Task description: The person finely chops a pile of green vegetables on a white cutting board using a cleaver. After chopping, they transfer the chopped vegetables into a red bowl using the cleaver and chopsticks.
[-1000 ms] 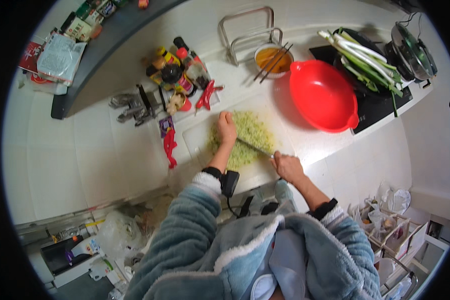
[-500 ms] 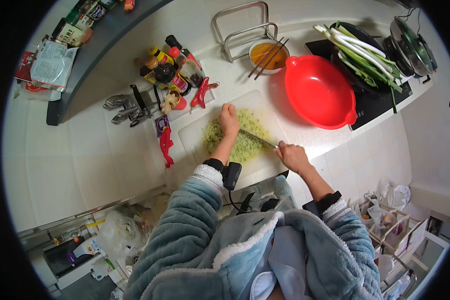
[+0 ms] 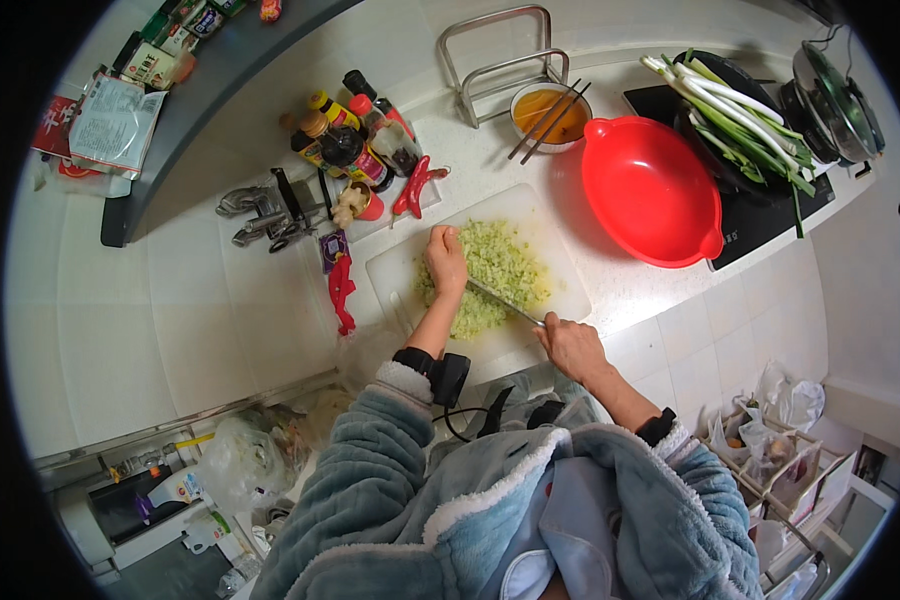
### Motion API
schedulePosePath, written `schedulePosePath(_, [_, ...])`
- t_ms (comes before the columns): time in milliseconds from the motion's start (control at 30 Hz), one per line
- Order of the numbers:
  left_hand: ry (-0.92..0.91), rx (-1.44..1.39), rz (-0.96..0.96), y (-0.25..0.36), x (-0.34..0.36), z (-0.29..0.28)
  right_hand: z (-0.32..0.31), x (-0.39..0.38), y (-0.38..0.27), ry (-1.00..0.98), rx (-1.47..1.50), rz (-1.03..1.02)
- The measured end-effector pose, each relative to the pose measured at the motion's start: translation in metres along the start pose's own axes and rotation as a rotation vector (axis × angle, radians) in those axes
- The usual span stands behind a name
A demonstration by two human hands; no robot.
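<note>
One knife slants over chopped greens on the board; your right hand wraps its fingers round the handle, your left hand is at the far end, grip unclear.

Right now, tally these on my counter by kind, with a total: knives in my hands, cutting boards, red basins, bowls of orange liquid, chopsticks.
Knife, in the right hand: 1
Cutting board: 1
Red basin: 1
Bowl of orange liquid: 1
Chopsticks: 2
Total: 6
</note>
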State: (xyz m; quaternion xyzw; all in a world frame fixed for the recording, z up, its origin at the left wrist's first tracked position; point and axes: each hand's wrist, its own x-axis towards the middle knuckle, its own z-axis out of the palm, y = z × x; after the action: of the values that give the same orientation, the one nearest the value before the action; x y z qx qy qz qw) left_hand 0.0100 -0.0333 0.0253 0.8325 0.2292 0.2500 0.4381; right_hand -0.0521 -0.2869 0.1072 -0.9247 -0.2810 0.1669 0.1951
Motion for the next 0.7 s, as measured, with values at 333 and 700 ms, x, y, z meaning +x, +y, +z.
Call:
schedulePosePath(333, [0.045,-0.18,-0.011,0.021,0.01,-0.006,-0.028,0.002,0.011,0.026,-0.058,-0.042])
schedulePosePath(700, [-0.291,-0.431,0.026,0.056,0.002,0.004,-0.004,-0.031,0.001,0.241,0.035,0.32])
